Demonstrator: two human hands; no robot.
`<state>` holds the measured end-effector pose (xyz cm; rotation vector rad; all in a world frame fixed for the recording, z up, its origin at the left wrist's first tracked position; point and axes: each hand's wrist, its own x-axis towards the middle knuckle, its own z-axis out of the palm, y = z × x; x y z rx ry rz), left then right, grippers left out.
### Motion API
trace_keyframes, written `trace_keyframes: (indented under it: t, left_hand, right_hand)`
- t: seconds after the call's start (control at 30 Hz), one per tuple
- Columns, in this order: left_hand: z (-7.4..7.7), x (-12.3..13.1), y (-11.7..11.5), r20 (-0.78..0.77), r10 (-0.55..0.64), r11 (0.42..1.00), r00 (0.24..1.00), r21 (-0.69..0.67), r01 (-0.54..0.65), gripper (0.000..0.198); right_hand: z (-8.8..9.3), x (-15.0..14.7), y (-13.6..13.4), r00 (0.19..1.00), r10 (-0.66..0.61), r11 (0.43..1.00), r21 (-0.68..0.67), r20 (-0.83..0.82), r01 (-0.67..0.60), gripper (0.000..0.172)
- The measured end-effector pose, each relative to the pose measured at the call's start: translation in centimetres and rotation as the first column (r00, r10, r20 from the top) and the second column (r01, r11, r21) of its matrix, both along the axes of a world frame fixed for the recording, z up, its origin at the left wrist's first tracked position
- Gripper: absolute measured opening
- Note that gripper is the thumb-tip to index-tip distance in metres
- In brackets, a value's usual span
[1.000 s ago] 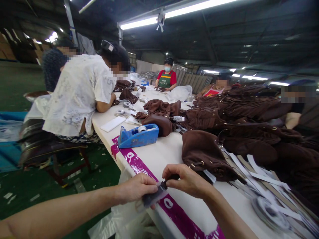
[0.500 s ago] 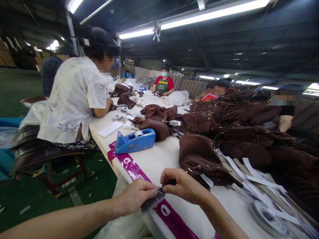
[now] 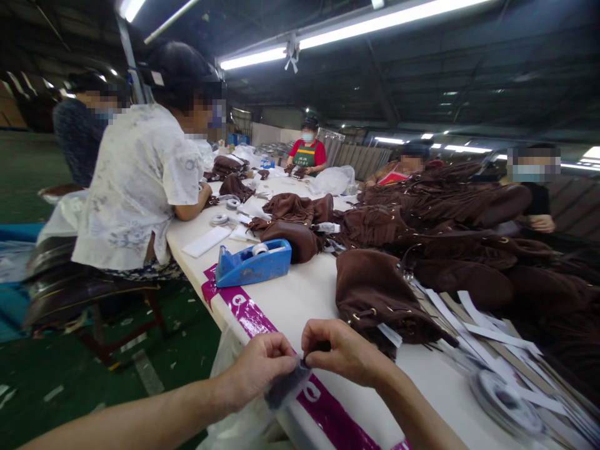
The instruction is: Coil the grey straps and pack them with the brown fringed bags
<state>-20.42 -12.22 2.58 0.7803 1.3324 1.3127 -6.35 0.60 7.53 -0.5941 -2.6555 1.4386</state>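
Observation:
Both hands meet over the near table edge, above the purple tape strip. My left hand is closed, its thumb and fingers pinching a small dark piece in clear plastic. Fingertip to fingertip with it, my right hand is closed in a pinch at the upper corner of the same piece. What exactly lies inside the plastic is too blurred to make out. Just beyond my right hand lies a dark brown drawstring bag with a white tag. A blue tape dispenser stands farther off on the left.
Several brown bags are heaped along the right and middle of the white table. Paper strips and a tape roll lie at the right. A co-worker in a white shirt sits at the left; other people work farther back.
My hands stay together, with the plastic piece shifted slightly. The view has tilted a little. At the far left and far right, the co-workers have raised their heads.

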Motion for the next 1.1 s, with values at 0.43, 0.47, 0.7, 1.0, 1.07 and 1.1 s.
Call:
trace_keyframes:
  t: [0.43,0.47,0.7,1.0,1.07,1.1]
  left_hand:
    - [-0.2,1.7,0.7,0.03,-0.029,0.999,0.999,0.032,0.028,0.025]
    - [0.0,1.8,0.7,0.035,-0.038,0.999,0.999,0.008,0.038,0.027]
    - [0.4,1.9,1.0,0.034,-0.073,0.995,0.997,-0.061,0.075,0.022]
    - [0.4,2.8,3.2,0.091,-0.095,0.991,0.991,-0.082,0.103,0.027]
    - [0.3,2.9,3.4,0.154,-0.101,0.99,0.983,-0.078,0.114,0.03]
    - [0.2,2.9,3.5,0.176,-0.104,0.99,0.979,-0.075,0.118,0.031]
  right_hand:
    - [0.9,0.6,0.0,0.993,0.083,0.975,0.2,0.08,-0.098,0.02]
    - [1.3,0.8,0.3,0.991,0.079,0.961,0.254,0.11,-0.105,0.019]
    - [2.5,2.3,2.4,0.96,0.053,0.926,0.346,0.277,-0.15,0.009]
    - [2.5,2.5,2.1,0.963,0.066,0.921,0.355,0.261,-0.159,0.02]
    - [2.5,3.5,2.9,0.964,-0.006,0.895,0.431,0.266,-0.114,0.026]
    - [2.4,4.0,3.3,0.961,-0.033,0.877,0.47,0.275,-0.105,0.028]
